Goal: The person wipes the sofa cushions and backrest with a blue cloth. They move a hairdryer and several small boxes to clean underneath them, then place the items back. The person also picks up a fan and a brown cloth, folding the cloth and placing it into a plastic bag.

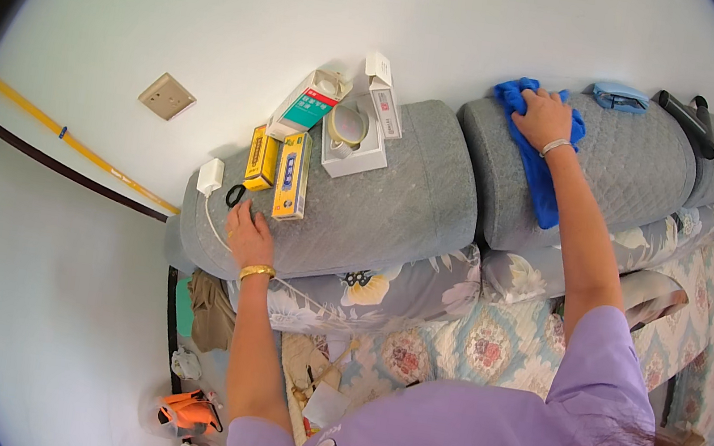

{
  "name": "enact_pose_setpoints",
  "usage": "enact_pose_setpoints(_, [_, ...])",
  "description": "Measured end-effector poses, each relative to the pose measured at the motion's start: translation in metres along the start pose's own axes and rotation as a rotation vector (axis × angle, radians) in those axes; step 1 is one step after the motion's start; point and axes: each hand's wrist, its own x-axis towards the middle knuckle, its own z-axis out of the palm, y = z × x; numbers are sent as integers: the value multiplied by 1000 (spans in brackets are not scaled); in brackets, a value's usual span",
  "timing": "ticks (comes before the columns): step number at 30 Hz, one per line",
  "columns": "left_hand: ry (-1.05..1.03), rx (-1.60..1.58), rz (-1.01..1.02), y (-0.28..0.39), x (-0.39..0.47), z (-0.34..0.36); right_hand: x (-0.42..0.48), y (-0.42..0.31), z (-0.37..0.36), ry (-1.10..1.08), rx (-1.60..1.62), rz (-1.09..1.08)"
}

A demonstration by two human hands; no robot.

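Observation:
My right hand (544, 119) presses a crumpled blue cloth (541, 186) onto the quilted top of a grey sofa backrest (629, 157), close to the wall. My left hand (250, 232) rests at the end of the neighbouring backrest section (395, 187), beside a black hair tie (235, 195) and a white charger (210, 175) with its cable. Just beyond its fingers are two yellow medicine boxes, one lying flat (292, 177) and one behind it (262, 158). A light bulb (347, 125) sits in an open white box (354, 165), between a tall green-and-white carton (308, 105) and a slim white carton (386, 105).
Farther right on the backrest lie a light-blue glasses case (620, 97) and a black handled object (688, 123). A wall socket (168, 96) is at upper left. Floral covers (486, 348) spread over the seat. An orange bag (191, 411) stands low on the left.

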Motion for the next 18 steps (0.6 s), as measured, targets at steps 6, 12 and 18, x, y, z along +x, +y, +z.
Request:
enact_pose_setpoints(6, [-71, 20, 37, -27, 1, -10, -95, -89, -35, -207, 428, -540])
enact_pose_setpoints(12, [-547, 102, -1, -7, 31, -56, -181, -156, -60, -340, 744, -778])
enact_pose_setpoints(18, [-778, 411, -100, 47, 61, -42, -253, -222, 50, -517, 502, -867])
